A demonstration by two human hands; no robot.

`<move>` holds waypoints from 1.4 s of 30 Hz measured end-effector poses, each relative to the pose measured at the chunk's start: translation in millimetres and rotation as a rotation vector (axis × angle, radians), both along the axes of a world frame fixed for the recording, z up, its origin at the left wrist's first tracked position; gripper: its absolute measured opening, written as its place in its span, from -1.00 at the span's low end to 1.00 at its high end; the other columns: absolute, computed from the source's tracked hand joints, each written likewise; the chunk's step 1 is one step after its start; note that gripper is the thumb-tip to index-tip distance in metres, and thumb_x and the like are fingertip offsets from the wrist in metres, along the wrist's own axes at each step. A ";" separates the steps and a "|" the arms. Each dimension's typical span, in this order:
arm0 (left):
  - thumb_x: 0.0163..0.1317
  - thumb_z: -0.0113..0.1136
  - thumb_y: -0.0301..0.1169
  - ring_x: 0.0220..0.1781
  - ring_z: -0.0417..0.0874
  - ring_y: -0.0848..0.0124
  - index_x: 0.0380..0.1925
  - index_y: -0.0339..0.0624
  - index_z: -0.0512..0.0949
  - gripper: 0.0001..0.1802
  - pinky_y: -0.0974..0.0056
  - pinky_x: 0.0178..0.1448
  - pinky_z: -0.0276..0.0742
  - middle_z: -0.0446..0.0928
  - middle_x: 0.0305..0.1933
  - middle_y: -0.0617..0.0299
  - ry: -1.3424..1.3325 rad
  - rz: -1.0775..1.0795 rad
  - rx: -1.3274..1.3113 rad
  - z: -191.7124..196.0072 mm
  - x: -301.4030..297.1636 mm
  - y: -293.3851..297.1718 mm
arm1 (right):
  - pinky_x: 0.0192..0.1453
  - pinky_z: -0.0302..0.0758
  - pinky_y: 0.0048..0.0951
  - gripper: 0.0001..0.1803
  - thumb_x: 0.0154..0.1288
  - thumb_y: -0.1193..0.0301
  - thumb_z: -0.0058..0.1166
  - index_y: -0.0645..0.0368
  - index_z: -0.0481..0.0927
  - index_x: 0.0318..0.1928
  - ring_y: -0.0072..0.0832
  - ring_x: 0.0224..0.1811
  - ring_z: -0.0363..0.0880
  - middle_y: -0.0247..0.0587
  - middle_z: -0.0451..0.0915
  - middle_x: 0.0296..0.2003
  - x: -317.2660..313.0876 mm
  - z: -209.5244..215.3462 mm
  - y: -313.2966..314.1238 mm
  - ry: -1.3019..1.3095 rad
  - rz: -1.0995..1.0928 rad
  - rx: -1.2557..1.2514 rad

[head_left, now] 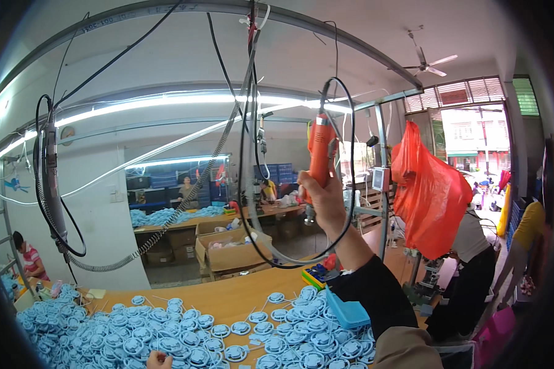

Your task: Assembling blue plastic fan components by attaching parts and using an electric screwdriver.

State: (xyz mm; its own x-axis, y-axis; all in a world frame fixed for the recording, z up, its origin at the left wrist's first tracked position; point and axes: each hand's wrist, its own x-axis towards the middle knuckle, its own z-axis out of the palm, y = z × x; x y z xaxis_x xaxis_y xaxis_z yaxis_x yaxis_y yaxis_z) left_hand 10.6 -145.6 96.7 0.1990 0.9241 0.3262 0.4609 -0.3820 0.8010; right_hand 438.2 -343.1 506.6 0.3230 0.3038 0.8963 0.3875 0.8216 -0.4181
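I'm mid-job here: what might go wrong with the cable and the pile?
The black cable loops close about the right hand in this view, so it might snag as the orange power tool moves.
The blue parts are heaped loosely, so some could slide where the left hand reaches in.

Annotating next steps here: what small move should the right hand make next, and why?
Probably lower the right hand and its orange power driver toward the left hand. The driver is held high, tip down, above the level of the blue round parts, while the left hand is down among them; whether it grips one is unclear.
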 end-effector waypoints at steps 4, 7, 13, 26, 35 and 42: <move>0.20 0.21 -0.35 -0.28 0.59 0.38 -0.19 -0.34 0.54 -0.72 0.28 -0.17 0.52 0.61 -0.31 0.11 -0.088 -0.100 0.091 19.0 27.0 -4.4 | -0.53 0.38 -0.61 -0.53 0.25 0.43 0.16 0.22 0.30 0.11 -0.67 -0.58 0.42 -0.36 0.44 -0.49 -13.2 11.9 23.8 -0.017 -0.021 0.103; 0.18 0.24 -0.38 -0.31 0.57 0.41 -0.21 -0.30 0.53 -0.76 0.30 -0.19 0.51 0.59 -0.33 0.16 -0.098 -0.136 0.096 33.3 35.3 -13.9 | -0.57 0.39 -0.65 -0.49 0.25 0.37 0.18 0.22 0.29 0.13 -0.71 -0.59 0.41 -0.37 0.43 -0.45 -13.0 22.0 27.6 -0.041 -0.069 0.116; 0.19 0.27 -0.30 -0.34 0.54 0.46 -0.23 -0.24 0.55 -0.74 0.34 -0.22 0.50 0.57 -0.38 0.14 -0.087 -0.077 0.117 24.9 12.0 -54.0 | -0.58 0.34 -0.63 -0.65 0.22 0.38 0.19 0.24 0.37 -0.07 -0.67 -0.62 0.43 -0.32 0.48 -0.48 -43.3 29.9 13.7 -0.012 0.057 0.042; 0.10 0.28 -0.39 -0.48 0.45 0.56 -0.39 -0.22 0.53 -0.84 0.37 -0.39 0.41 0.49 -0.54 0.33 -0.257 0.030 -0.081 -61.9 -30.9 -99.6 | -0.47 0.40 -0.57 -0.70 0.33 0.25 0.12 0.17 0.46 -0.07 -0.66 -0.49 0.46 -0.37 0.49 -0.43 -39.0 -104.7 28.3 0.054 0.271 -0.235; 0.21 0.20 -0.45 -0.53 0.46 0.64 -0.30 -0.30 0.50 -0.85 0.49 -0.47 0.40 0.48 -0.51 0.35 -0.289 0.086 -0.399 -116.8 -55.7 -166.2 | -0.30 0.42 -0.57 -0.77 0.19 0.48 0.21 0.19 0.48 -0.16 -0.65 -0.38 0.47 -0.37 0.53 -0.37 -94.4 -426.4 21.6 0.305 0.285 -0.757; 0.23 0.17 -0.45 -0.52 0.46 0.59 -0.23 -0.29 0.52 -0.84 0.44 -0.45 0.44 0.51 -0.46 0.32 -0.325 0.316 -0.593 -162.4 -85.3 -228.7 | -0.05 0.48 -0.45 -0.64 0.16 0.52 0.23 0.20 0.43 -0.05 -0.55 -0.23 0.53 -0.33 0.55 -0.27 -140.8 -508.0 -2.5 0.424 0.278 -0.989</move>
State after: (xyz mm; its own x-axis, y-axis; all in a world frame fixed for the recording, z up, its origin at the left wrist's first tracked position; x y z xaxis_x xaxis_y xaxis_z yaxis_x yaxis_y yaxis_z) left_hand -74.7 -374.3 -65.7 -0.1272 0.9604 -0.2478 0.1817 0.2682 0.9461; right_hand 297.5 -345.6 -1.4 0.3557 0.9331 0.0519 -0.0882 0.0888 -0.9921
